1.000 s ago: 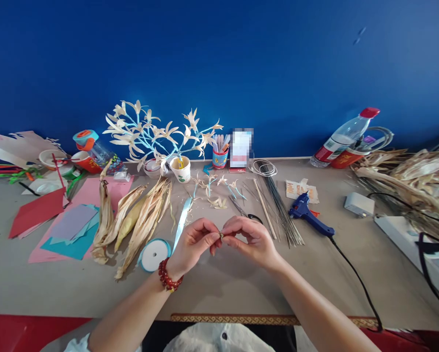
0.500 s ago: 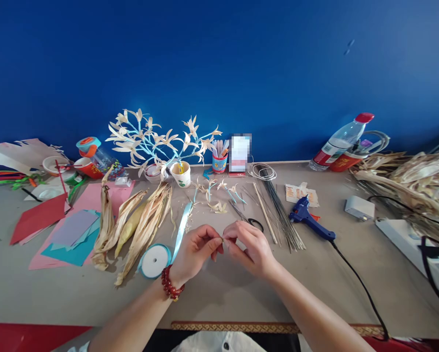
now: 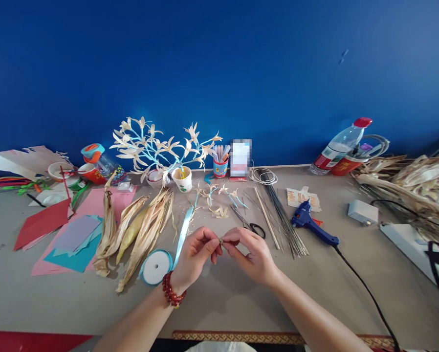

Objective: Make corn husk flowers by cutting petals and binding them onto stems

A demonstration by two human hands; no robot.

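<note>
My left hand (image 3: 197, 252), with a red bead bracelet (image 3: 172, 289) at its wrist, pinches a tiny brownish piece (image 3: 221, 241) between thumb and fingertips. My right hand (image 3: 252, 254) pinches the same piece from the other side, so the fingertips almost meet. What the piece is cannot be made out, as fingers cover most of it. Beside my left wrist lies a ribbon roll (image 3: 156, 267) with its light blue ribbon (image 3: 184, 230) stretching away. Beyond my hands are scissors (image 3: 249, 223), small flower stems (image 3: 234, 194) and pale husk scraps (image 3: 220, 212).
Dried corn husks (image 3: 146, 234) and coloured paper (image 3: 76, 244) lie left. A paper cup (image 3: 182, 180) holds husk flowers (image 3: 149, 142). Right are wires (image 3: 287, 220), a blue glue gun (image 3: 311, 222) with its cord, a bottle (image 3: 339, 146) and a power strip (image 3: 410, 252).
The whole view has shifted slightly, with the table things lower in the picture. Both hands keep their pinch on the tiny piece, which shows a little more now.
</note>
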